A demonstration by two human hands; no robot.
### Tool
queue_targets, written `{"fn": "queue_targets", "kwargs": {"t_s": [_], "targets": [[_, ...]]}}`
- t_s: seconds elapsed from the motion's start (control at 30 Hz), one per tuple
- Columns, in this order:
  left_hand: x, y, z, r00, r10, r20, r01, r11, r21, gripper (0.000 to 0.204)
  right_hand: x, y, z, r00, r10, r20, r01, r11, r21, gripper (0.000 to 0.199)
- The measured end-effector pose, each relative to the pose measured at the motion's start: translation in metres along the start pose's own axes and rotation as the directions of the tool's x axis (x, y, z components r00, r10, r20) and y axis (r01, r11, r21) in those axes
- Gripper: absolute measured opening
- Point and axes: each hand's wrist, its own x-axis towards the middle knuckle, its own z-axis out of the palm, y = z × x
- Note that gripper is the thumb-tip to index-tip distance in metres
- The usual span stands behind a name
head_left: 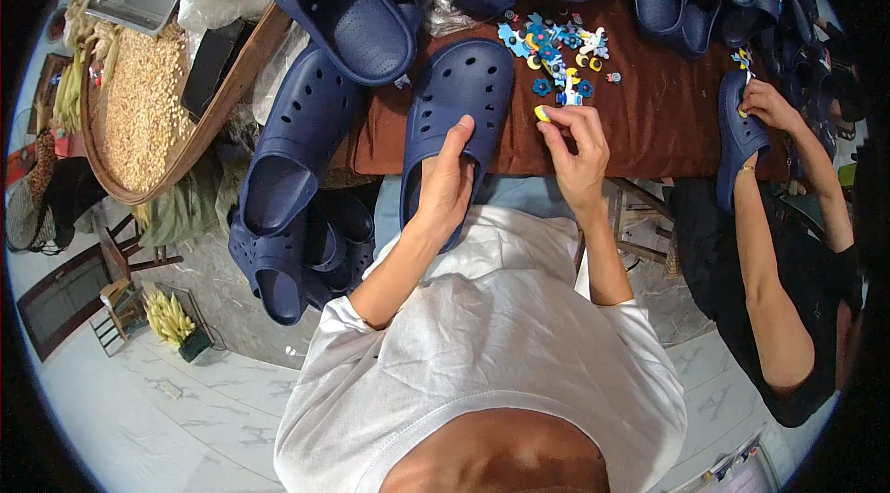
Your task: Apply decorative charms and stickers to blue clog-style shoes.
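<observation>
Left hand (pixel 444 187) is gripping navy clog (pixel 462 78) across near edge of bench (pixel 663 127), long axis running near-far, toe pointing far; right hand (pixel 583 152) is pinching yellow charm (pixel 541 113) just right of clog, sitting nearer charm pile (pixel 549 41)

You can read no lettering, number or sign on the navy clog (pixel 466 81) in your left hand (pixel 445 185), the yellow charm (pixel 541 113) in your right hand (pixel 581 152) or your white T-shirt (pixel 491 326). Any markings on the colourful charms (pixel 547 50) heaped on the brown cloth (pixel 663 127) are too small to make out.
</observation>
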Motion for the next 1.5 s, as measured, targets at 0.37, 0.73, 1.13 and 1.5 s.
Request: {"fn": "queue_targets", "kwargs": {"t_s": [0.37, 0.73, 1.13, 1.5], "targets": [[-0.003, -0.003, 0.000, 0.998, 0.056, -0.018, -0.053, 0.991, 0.120, 0.042, -0.009, -0.031, 0.033, 0.973, 0.200, 0.112, -0.229, 0.861, 0.455, 0.017], [0.000, -0.013, -0.011, 0.994, 0.109, 0.006, -0.108, 0.974, 0.201, 0.039, -0.006, -0.027, 0.023, 0.934, 0.249, 0.255, -0.352, 0.762, 0.543, 0.018], [-0.013, -0.007, 0.004, 0.993, 0.110, 0.031, -0.114, 0.973, 0.199, 0.040, 0.003, -0.036, 0.008, 0.951, 0.140, 0.274, -0.233, 0.910, 0.344, 0.019], [-0.013, -0.015, -0.004, 0.971, 0.207, 0.117, -0.232, 0.934, 0.271, 0.040, 0.009, -0.023, 0.001, 0.886, 0.184, 0.425, -0.375, 0.824, 0.425, 0.020]]}}
